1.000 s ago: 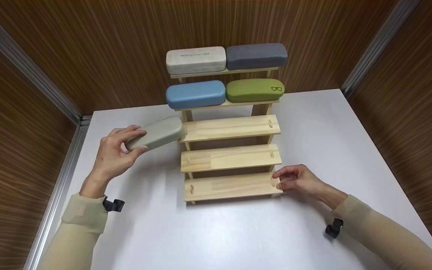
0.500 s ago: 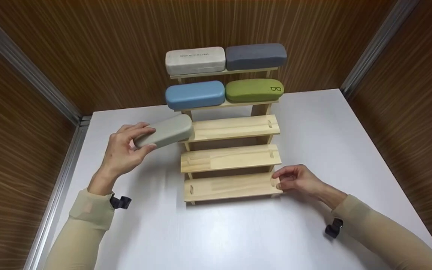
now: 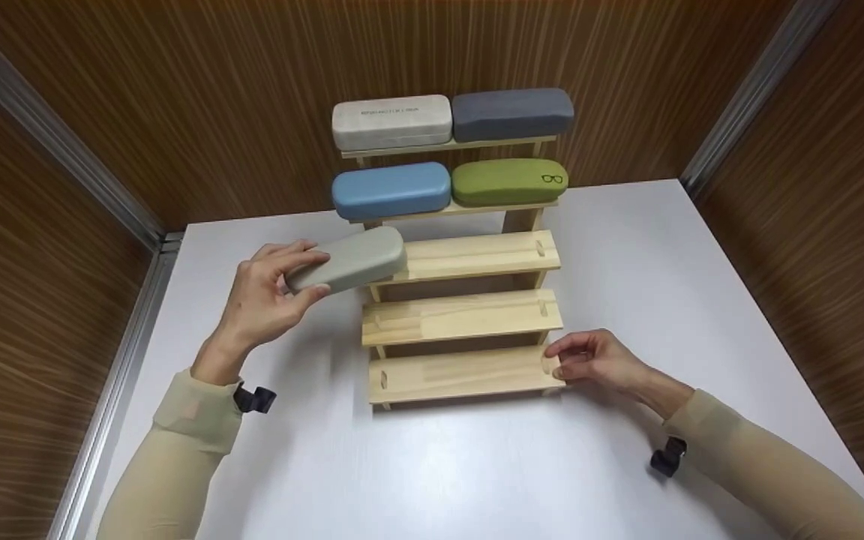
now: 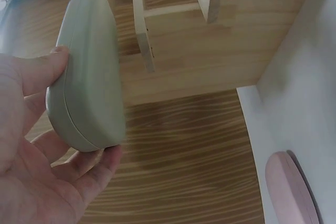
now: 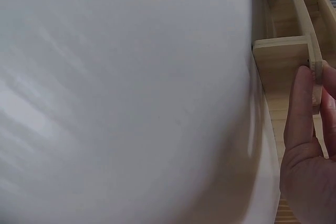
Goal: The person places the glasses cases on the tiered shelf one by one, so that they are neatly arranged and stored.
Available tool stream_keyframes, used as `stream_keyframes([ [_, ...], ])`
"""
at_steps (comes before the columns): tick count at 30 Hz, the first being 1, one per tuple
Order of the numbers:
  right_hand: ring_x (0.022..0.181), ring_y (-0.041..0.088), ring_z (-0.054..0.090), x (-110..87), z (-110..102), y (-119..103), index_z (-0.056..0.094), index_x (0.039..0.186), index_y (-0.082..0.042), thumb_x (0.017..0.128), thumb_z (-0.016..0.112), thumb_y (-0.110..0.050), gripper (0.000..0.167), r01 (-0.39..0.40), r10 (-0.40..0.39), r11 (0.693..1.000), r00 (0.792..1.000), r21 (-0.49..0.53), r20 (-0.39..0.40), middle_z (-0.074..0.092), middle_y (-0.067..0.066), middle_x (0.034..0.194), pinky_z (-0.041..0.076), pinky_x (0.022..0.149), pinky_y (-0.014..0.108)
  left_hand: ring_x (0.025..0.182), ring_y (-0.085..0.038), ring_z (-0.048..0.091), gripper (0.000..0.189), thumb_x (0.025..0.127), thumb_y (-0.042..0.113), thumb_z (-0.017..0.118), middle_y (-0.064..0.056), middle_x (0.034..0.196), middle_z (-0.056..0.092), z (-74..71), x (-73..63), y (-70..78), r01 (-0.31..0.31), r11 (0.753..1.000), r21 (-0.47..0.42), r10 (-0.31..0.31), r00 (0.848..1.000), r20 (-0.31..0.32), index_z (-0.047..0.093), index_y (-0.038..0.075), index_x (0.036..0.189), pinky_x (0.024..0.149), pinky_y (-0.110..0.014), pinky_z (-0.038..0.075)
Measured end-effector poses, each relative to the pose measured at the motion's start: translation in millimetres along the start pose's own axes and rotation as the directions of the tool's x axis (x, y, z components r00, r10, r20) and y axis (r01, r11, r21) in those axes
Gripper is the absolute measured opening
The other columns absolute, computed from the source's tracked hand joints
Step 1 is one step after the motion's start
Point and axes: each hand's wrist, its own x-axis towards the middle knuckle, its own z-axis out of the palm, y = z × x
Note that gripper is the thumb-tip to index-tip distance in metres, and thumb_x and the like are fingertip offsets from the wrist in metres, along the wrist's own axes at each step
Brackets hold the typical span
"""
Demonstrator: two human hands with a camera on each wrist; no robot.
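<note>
A grey-green glasses case [image 3: 361,259] is held at its left end by my left hand [image 3: 261,300], thumb on the near side and fingers over the far side. The case is tilted, its right end in front of the left part of the middle step of the wooden display stand [image 3: 469,373]. In the left wrist view the case [image 4: 92,77] hangs beside the stand's side [image 4: 199,56]. With thumb and fingers, my right hand [image 3: 612,367] grips the right end of the stand's lowest step. The right wrist view shows fingers [image 5: 300,103] on both sides of that board.
On the top step sit a whitish case [image 3: 393,124] and a dark grey case [image 3: 513,115]. One step down are a blue case [image 3: 392,190] and a green case [image 3: 511,181]. A pink case [image 4: 289,187] lies on the white table [image 3: 432,465]. Wood-grain walls [image 3: 252,60] enclose the table.
My left hand has moved rightward with the grey-green glasses case, bringing its end over the left part of the middle step. My right hand stays on the lowest step.
</note>
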Motion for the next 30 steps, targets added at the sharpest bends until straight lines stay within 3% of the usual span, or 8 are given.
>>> stream_keyframes([
  [16, 0.082, 0.0, 0.073, -0.7, -1.6, 1.4, 0.074, 0.126, 0.012, 0.093, 0.079, 0.01, 0.034, 0.017, -0.017, 1.0, 0.999, 0.017, 0.031, 0.072, -0.009, 0.09, 0.069, 0.078, 0.023, 0.137, -0.036, 0.07, 0.04, 0.091, 0.014, 0.093, -0.016, 0.146, 0.077, 12.9, 10.6, 17.4, -0.082, 0.996, -0.028, 0.082, 0.997, 0.008, 0.085, 0.01, 0.13, 0.109, -0.052, 0.06],
  [30, 0.083, 0.001, 0.076, -1.3, 1.4, -1.0, 0.07, 0.128, 0.018, 0.093, 0.078, 0.01, 0.037, 0.0, 0.0, 1.0, 1.0, -0.001, 0.006, 0.079, -0.009, 0.095, 0.07, 0.079, 0.025, 0.133, -0.039, 0.073, 0.039, 0.088, 0.015, 0.094, -0.018, 0.142, 0.079, 27.6, 17.8, 26.8, -0.171, 0.985, -0.023, 0.171, 0.985, 0.009, 0.086, 0.012, 0.126, 0.108, -0.057, 0.06],
])
